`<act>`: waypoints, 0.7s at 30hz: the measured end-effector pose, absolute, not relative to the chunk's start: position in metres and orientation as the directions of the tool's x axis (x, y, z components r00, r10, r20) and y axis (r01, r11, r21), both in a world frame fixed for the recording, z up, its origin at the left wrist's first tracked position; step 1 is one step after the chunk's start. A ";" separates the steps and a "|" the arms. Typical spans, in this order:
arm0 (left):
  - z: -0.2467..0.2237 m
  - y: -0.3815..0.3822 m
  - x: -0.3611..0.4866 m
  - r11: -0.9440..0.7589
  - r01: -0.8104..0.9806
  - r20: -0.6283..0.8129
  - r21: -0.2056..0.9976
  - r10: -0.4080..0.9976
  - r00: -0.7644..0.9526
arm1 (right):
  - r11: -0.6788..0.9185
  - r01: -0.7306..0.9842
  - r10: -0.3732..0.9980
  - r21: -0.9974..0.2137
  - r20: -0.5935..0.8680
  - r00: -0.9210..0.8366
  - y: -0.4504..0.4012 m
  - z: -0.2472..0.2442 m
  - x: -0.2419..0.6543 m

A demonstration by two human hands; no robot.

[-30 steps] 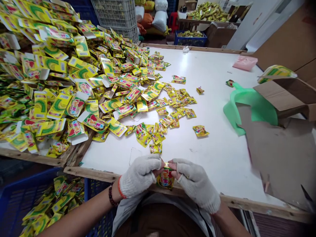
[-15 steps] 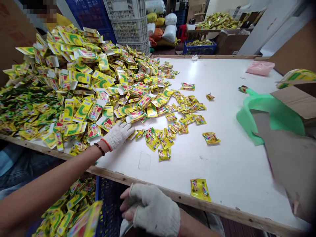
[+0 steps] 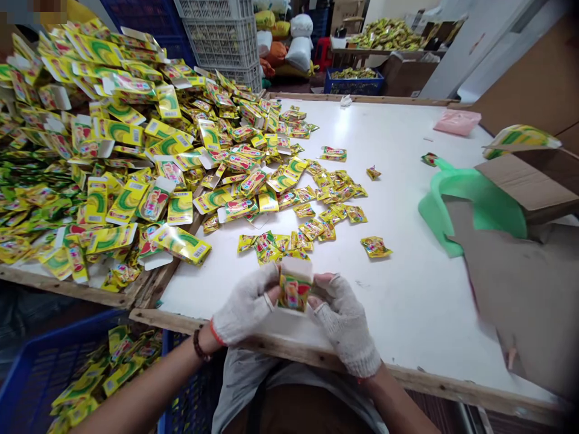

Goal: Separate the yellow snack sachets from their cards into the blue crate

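Observation:
In the head view, a small yellow printed box (image 3: 294, 294) with a white flap raised at its top is held up near the table's front edge. My left hand (image 3: 248, 304), in a white fingerless glove, grips its left side. The fingers and thumb of my right hand (image 3: 341, 319), gloved alike, close on its right side. Slight blur hides what the box contains. Just beyond the hands lie small yellow candy packets (image 3: 301, 240). A flat yellow box (image 3: 183, 243) lies to the left, on the edge of a large heap of open-ended boxes (image 3: 122, 129).
A wooden rim (image 3: 452, 386) borders the white table (image 3: 407, 301). Below it at left stands a blue crate (image 3: 34, 361) with filled boxes. At right are a green dustpan (image 3: 479, 199), brown cardboard (image 3: 520, 289) and a pink packet (image 3: 456, 122). Grey crates (image 3: 221, 42) are stacked behind.
My left hand has come from the heap to the front middle with a box. My right hand has risen from below the edge to meet it. A blurred box over the crate is gone from view.

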State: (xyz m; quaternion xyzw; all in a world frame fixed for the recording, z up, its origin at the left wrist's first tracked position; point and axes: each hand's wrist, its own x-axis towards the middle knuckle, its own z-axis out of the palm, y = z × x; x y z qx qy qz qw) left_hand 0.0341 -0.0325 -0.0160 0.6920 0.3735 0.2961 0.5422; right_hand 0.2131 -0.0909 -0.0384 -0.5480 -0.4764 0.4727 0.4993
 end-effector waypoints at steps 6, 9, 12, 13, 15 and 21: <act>-0.052 -0.066 0.055 0.205 -0.072 -0.164 0.976 0.913 0.375 | -0.113 0.047 0.988 -0.992 -0.107 0.114 -0.106 -0.062 0.222; -0.051 -0.066 0.050 0.094 0.124 -0.136 0.988 0.907 0.397 | -0.099 0.183 0.993 -0.978 -0.084 0.087 -0.112 -0.063 0.228; -0.040 -0.061 0.046 -0.074 0.288 -0.082 0.955 0.865 0.496 | -0.083 0.280 0.996 -0.956 -0.084 0.008 -0.111 -0.055 0.232; -0.036 -0.059 0.046 -0.118 0.303 -0.063 0.946 0.849 0.524 | -0.074 0.307 0.997 -0.949 -0.081 -0.010 -0.110 -0.051 0.232; -0.031 -0.056 0.048 -0.152 0.315 -0.046 0.937 0.839 0.543 | -0.069 0.330 0.998 -0.942 -0.069 0.010 -0.106 -0.047 0.232; -0.035 -0.050 0.052 0.005 0.246 -0.124 0.969 0.874 0.470 | -0.103 0.243 0.994 -0.965 -0.089 0.068 -0.097 -0.044 0.230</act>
